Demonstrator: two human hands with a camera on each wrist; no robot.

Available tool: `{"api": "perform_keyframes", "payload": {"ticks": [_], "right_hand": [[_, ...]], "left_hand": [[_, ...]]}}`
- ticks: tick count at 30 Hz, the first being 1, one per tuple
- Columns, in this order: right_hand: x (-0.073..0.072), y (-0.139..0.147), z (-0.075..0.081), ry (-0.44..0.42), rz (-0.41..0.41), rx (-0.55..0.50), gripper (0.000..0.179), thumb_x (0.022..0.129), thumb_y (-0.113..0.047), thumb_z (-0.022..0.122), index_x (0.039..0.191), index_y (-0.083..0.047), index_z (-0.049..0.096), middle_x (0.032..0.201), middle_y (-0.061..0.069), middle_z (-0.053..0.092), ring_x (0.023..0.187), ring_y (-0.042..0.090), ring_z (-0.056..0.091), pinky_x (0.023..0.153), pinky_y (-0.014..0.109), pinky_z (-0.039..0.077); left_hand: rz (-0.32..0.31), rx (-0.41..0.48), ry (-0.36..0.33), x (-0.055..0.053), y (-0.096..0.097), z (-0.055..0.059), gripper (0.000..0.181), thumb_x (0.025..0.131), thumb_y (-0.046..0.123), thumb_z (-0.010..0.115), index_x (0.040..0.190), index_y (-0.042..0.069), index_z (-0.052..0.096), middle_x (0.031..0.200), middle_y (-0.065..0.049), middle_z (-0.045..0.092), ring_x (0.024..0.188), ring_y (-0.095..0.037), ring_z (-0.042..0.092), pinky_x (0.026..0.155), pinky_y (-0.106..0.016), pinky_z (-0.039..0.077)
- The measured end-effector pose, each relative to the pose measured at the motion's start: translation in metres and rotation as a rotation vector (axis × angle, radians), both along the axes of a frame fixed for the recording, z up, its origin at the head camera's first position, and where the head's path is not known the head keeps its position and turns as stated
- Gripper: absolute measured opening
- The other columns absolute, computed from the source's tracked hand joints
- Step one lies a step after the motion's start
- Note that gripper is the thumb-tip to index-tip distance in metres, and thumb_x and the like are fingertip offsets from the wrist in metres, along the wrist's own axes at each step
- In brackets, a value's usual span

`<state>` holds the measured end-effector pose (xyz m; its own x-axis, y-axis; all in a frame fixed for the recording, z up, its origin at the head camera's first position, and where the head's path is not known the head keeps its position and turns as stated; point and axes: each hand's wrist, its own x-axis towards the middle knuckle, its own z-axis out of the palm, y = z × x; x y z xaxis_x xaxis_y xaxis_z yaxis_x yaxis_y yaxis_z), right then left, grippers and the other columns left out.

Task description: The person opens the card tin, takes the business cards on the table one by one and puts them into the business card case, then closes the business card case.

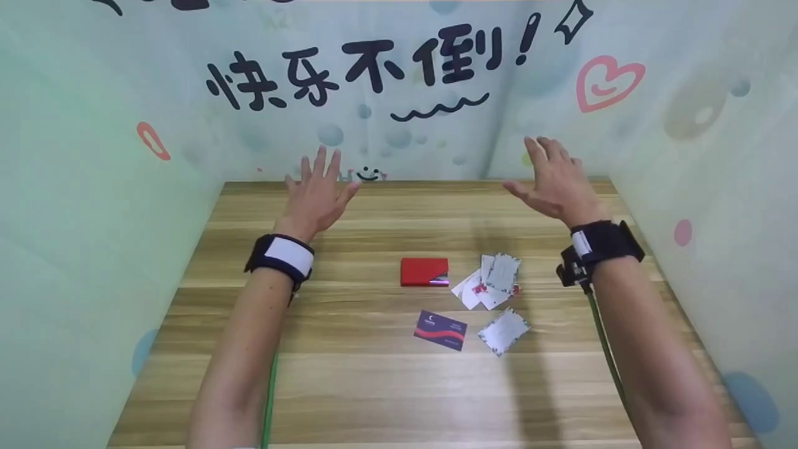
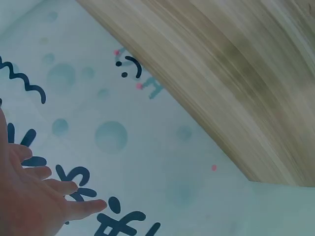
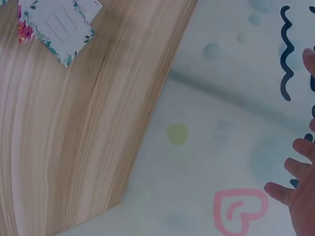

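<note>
Both hands are raised over the far part of the table with fingers spread and nothing held. The left hand point(image 1: 315, 196) is at the far left, the right hand point(image 1: 555, 184) at the far right. Nearer than the hands, a red card case point(image 1: 421, 272) with a silvery corner lies mid-table. Beside it on the right sits a loose overlapping pile of white cards point(image 1: 502, 274), some with floral edges. In front of these are a dark blue card point(image 1: 440, 330) with a red stripe and a single white leaf-bordered card point(image 1: 504, 332). The left wrist view shows no cards.
A wood-grain table point(image 1: 349, 386) is walled by pale printed cloth point(image 1: 424, 137) at the back and both sides. Each wrist wears a dark strap, such as the left wristband point(image 1: 280, 255). Green cables point(image 1: 605, 343) run back along the forearms.
</note>
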<state>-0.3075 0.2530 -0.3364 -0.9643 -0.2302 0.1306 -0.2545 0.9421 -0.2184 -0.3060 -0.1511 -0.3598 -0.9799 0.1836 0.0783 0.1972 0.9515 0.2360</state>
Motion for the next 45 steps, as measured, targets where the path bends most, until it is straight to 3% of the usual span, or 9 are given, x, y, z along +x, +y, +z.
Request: {"api": "perform_keyframes", "payload": {"ticks": [5, 10, 14, 21, 27, 32, 38, 45], "right_hand": [[0.002, -0.015, -0.014, 0.014, 0.048, 0.004, 0.092, 0.095, -0.056, 0.057, 0.16, -0.006, 0.016, 0.163, 0.027, 0.021, 0.149, 0.046, 0.023, 0.119, 0.069, 0.021], [0.007, -0.031, -0.028, 0.036, 0.115, 0.001, 0.089, 0.094, -0.055, 0.059, 0.159, -0.005, 0.022, 0.162, 0.026, 0.025, 0.148, 0.045, 0.027, 0.118, 0.068, 0.024], [0.011, -0.04, -0.037, 0.045, 0.164, -0.014, 0.088, 0.094, -0.054, 0.06, 0.158, -0.005, 0.025, 0.161, 0.025, 0.027, 0.149, 0.043, 0.027, 0.121, 0.064, 0.024], [0.02, -0.056, -0.051, 0.047, 0.245, -0.049, 0.087, 0.094, -0.052, 0.062, 0.157, -0.004, 0.027, 0.16, 0.024, 0.03, 0.148, 0.041, 0.031, 0.123, 0.058, 0.026], [0.029, -0.071, -0.074, -0.008, 0.286, -0.104, 0.084, 0.095, -0.049, 0.061, 0.157, -0.004, 0.027, 0.16, 0.024, 0.031, 0.146, 0.042, 0.034, 0.121, 0.06, 0.028], [0.034, -0.085, -0.089, 0.0, 0.316, -0.106, 0.081, 0.095, -0.048, 0.063, 0.155, -0.004, 0.033, 0.157, 0.022, 0.037, 0.144, 0.041, 0.038, 0.12, 0.057, 0.032], [0.039, -0.102, -0.102, -0.012, 0.353, -0.083, 0.078, 0.095, -0.048, 0.063, 0.155, -0.005, 0.035, 0.157, 0.021, 0.038, 0.144, 0.04, 0.04, 0.118, 0.058, 0.034], [0.045, -0.108, -0.121, -0.003, 0.365, -0.041, 0.075, 0.094, -0.048, 0.064, 0.152, -0.006, 0.041, 0.153, 0.019, 0.044, 0.14, 0.038, 0.045, 0.117, 0.055, 0.038]], "left_hand": [[-0.035, 0.069, 0.047, 0.005, 0.005, -0.005, 0.077, 0.103, 0.058, 0.036, 0.16, 0.008, 0.021, 0.167, -0.02, 0.015, 0.151, -0.044, 0.023, 0.115, -0.075, 0.022], [-0.082, 0.082, 0.043, 0.012, 0.012, -0.013, 0.076, 0.103, 0.056, 0.038, 0.16, 0.008, 0.022, 0.167, -0.019, 0.016, 0.151, -0.042, 0.023, 0.117, -0.072, 0.022], [-0.131, 0.095, 0.016, 0.017, 0.019, -0.028, 0.074, 0.104, 0.054, 0.038, 0.16, 0.01, 0.022, 0.167, -0.018, 0.016, 0.152, -0.041, 0.021, 0.118, -0.07, 0.022], [-0.18, 0.115, 0.006, 0.024, 0.03, -0.055, 0.072, 0.104, 0.048, 0.042, 0.161, 0.01, 0.019, 0.165, -0.016, 0.024, 0.149, -0.042, 0.028, 0.116, -0.07, 0.026], [-0.205, 0.123, -0.018, 0.029, 0.042, -0.078, 0.069, 0.104, 0.047, 0.043, 0.158, 0.007, 0.026, 0.16, -0.018, 0.033, 0.145, -0.039, 0.035, 0.115, -0.066, 0.032], [-0.237, 0.134, -0.024, 0.034, 0.052, -0.095, 0.069, 0.104, 0.046, 0.045, 0.158, 0.008, 0.027, 0.158, -0.017, 0.035, 0.144, -0.037, 0.038, 0.116, -0.063, 0.034], [-0.256, 0.133, -0.028, 0.04, 0.056, -0.111, 0.068, 0.104, 0.045, 0.047, 0.158, 0.01, 0.027, 0.157, -0.017, 0.037, 0.144, -0.036, 0.037, 0.116, -0.061, 0.035], [-0.262, 0.122, -0.047, 0.043, 0.063, -0.121, 0.067, 0.101, 0.04, 0.056, 0.156, 0.01, 0.031, 0.156, -0.015, 0.039, 0.144, -0.035, 0.038, 0.116, -0.061, 0.035]]}}
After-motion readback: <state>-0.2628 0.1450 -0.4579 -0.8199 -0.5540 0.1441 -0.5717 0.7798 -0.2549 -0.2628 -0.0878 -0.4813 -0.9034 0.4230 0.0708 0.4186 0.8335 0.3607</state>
